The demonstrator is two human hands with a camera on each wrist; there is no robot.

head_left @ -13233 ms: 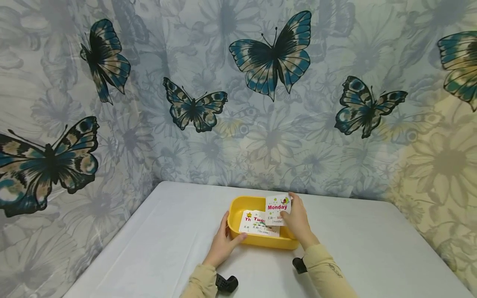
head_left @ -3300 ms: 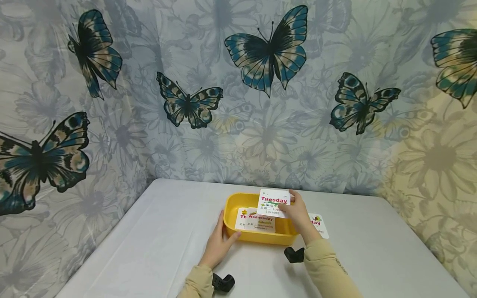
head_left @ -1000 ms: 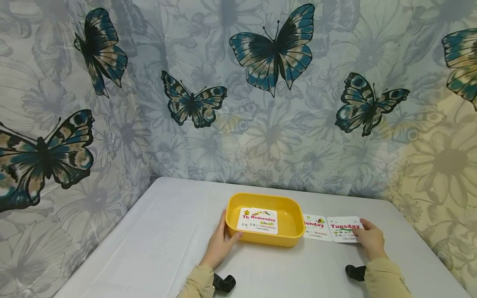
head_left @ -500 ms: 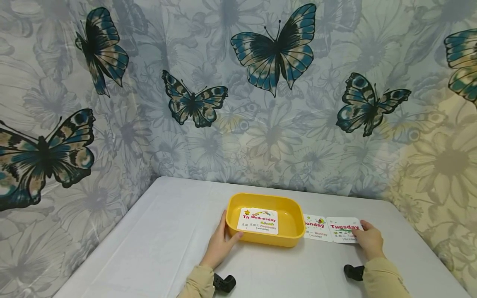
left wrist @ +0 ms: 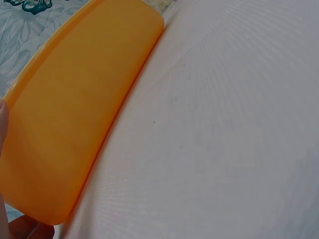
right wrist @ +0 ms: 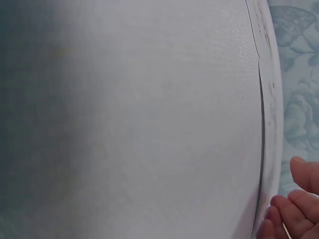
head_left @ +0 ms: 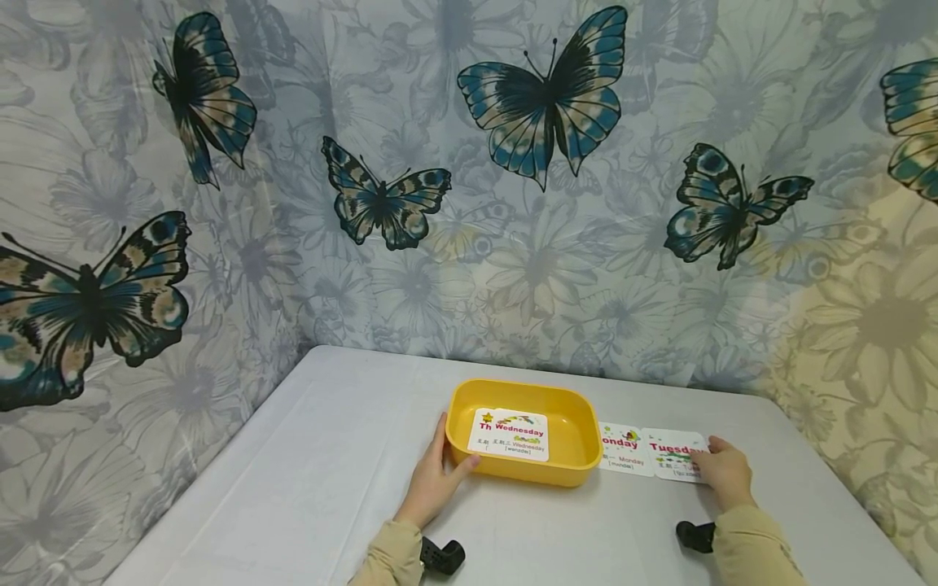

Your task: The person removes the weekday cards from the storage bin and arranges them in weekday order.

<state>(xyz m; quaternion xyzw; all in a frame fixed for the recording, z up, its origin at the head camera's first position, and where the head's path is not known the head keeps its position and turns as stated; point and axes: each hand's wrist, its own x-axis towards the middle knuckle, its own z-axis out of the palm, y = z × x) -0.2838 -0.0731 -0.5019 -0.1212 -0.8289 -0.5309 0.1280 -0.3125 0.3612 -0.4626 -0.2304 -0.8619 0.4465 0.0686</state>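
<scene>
My left hand (head_left: 431, 484) holds the left end of a yellow plastic box (head_left: 579, 470), thumb at the near rim and fingers round the corner. Inside lie overlapping white cards: the Wednesday card (head_left: 523, 448) on top of one showing "Th" (head_left: 479, 443). Right of the box, the Monday card (head_left: 626, 460) lies flat, its left edge hidden by the box. Beside it is the Tuesday card (head_left: 670, 456). My right hand (head_left: 728, 472) rests at that card's right edge; in the right wrist view the thumb (right wrist: 306, 175) stands apart from the fingers (right wrist: 294, 214).
A white cloth covers the table (head_left: 308, 488). Behind it hangs a floral backdrop with butterflies (head_left: 545, 106). Black straps or devices (head_left: 443, 557) sit at both wrists.
The Monday card, then the Tuesday card, have been carried out of the box to the table on the right. In the last half second the Tuesday card has shifted slightly; the left hand stays put.
</scene>
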